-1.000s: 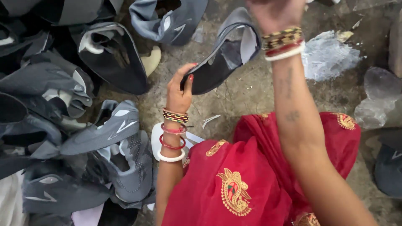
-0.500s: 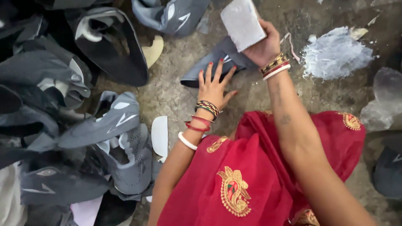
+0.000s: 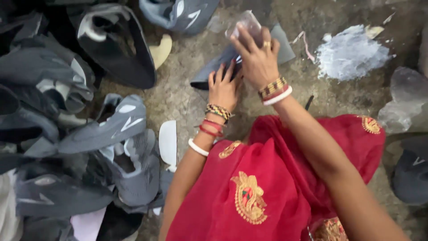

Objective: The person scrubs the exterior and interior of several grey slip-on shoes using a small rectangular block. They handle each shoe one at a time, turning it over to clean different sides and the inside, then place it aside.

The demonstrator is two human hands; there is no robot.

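L hand point(image 3: 224, 89) lies flat, fingers spread, pressing the dark grey shoe upper point(image 3: 209, 73) onto the stone floor point(image 3: 178, 96). R hand point(image 3: 256, 58) just above it, fingers curled round a pale block point(image 3: 245, 24) (blurred, kind unclear), block sticking out past the fingertips, over the upper's far end.

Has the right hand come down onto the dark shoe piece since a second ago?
Yes. The right hand, earlier raised clear, now sits low over the dark shoe piece, beside the left hand.

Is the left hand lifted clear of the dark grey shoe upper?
No, the left hand presses flat on the dark grey shoe upper lying on the concrete floor.
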